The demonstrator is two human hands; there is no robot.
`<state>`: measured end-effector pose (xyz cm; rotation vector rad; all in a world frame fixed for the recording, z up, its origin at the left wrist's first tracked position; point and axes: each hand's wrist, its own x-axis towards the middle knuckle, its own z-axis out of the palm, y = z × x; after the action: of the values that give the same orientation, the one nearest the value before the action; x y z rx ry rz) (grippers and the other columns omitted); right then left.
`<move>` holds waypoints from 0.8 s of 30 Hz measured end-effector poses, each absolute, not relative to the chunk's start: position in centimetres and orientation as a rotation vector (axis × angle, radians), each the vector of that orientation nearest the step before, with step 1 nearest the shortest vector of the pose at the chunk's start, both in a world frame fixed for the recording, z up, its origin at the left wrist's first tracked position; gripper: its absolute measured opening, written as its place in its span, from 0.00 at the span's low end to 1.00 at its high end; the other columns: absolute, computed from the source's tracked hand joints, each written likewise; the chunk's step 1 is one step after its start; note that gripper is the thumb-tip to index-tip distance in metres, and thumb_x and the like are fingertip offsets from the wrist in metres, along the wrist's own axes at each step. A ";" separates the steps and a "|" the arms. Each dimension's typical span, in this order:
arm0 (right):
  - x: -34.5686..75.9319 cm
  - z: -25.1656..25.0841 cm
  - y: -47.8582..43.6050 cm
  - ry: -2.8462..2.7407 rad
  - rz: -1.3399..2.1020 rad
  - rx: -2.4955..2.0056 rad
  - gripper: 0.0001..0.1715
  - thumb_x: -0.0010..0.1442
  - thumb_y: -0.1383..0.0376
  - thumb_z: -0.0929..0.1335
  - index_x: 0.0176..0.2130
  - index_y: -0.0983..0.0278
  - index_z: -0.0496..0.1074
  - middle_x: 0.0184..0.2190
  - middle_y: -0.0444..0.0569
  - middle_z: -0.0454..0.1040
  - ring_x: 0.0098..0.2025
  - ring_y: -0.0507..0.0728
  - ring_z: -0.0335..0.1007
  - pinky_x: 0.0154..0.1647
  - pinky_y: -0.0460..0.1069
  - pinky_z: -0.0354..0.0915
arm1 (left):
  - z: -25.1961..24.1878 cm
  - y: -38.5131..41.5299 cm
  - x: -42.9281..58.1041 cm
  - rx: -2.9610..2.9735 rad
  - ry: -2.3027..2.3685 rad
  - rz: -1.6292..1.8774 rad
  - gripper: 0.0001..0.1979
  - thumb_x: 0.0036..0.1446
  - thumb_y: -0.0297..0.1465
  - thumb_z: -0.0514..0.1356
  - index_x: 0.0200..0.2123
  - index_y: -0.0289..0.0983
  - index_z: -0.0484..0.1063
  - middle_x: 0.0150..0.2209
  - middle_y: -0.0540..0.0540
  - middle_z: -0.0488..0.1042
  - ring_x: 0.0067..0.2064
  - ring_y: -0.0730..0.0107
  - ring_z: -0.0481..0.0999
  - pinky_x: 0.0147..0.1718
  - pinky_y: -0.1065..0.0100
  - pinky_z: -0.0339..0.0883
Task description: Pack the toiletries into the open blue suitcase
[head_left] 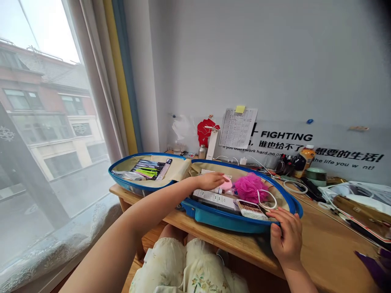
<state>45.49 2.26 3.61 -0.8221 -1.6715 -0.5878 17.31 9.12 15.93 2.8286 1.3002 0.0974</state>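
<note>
A blue case (226, 221) lies unfolded on the table, its two halves side by side. My left hand (210, 181) reaches over the right half, its fingers closed on a pink round pad (226, 183); the grip is partly hidden. Beside the pad sits a bright pink bath puff (249, 187) with a white cord loop (275, 199). A flat white-and-grey box (215, 199) and a pack of cotton swabs (252, 210) lie along the near side. My right hand (287, 234) rests at the case's right front rim, fingers apart and holding nothing.
In the left half (180, 167) are packaged items (151, 169). Behind the case stand a small bottle (202, 151) and a white upright lamp-like object (212, 144). To the right are an orange bottle (305, 160), a green jar (316, 176), cables and a brown bag (360, 209).
</note>
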 end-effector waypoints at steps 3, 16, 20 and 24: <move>45.4 3.6 2.3 -1.668 -0.576 -0.818 0.18 0.67 0.57 0.57 0.39 0.60 0.71 0.36 0.52 0.75 0.47 0.62 0.70 0.57 0.61 0.56 | 16.9 9.0 13.1 2.742 1.582 0.279 0.25 0.69 0.33 0.37 0.63 0.42 0.62 0.66 0.47 0.59 0.67 0.72 0.57 0.64 0.67 0.51; 45.1 3.9 2.0 -1.651 -0.561 -0.816 0.16 0.66 0.58 0.58 0.39 0.60 0.71 0.37 0.51 0.75 0.47 0.61 0.70 0.57 0.61 0.55 | 14.5 7.5 -9.1 2.073 2.470 -0.236 0.29 0.56 0.39 0.61 0.59 0.35 0.65 0.59 0.34 0.66 0.57 0.52 0.69 0.55 0.52 0.64; 45.2 3.9 2.0 -1.645 -0.575 -0.810 0.16 0.66 0.59 0.58 0.39 0.60 0.72 0.37 0.51 0.75 0.47 0.61 0.70 0.57 0.60 0.55 | 13.5 7.8 -9.7 2.101 2.480 -0.360 0.29 0.46 0.32 0.66 0.54 0.37 0.69 0.57 0.32 0.67 0.58 0.47 0.68 0.53 0.55 0.64; 45.2 3.7 2.1 -1.644 -0.577 -0.830 0.17 0.66 0.58 0.58 0.40 0.60 0.72 0.37 0.52 0.76 0.47 0.61 0.70 0.57 0.61 0.55 | 12.9 7.9 -9.6 2.147 2.450 -0.410 0.21 0.50 0.34 0.64 0.49 0.40 0.72 0.56 0.35 0.69 0.58 0.51 0.68 0.53 0.57 0.64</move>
<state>45.22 2.11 3.71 -0.8300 -1.6444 -0.5769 -9.56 7.91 12.93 2.1469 2.4501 -0.4096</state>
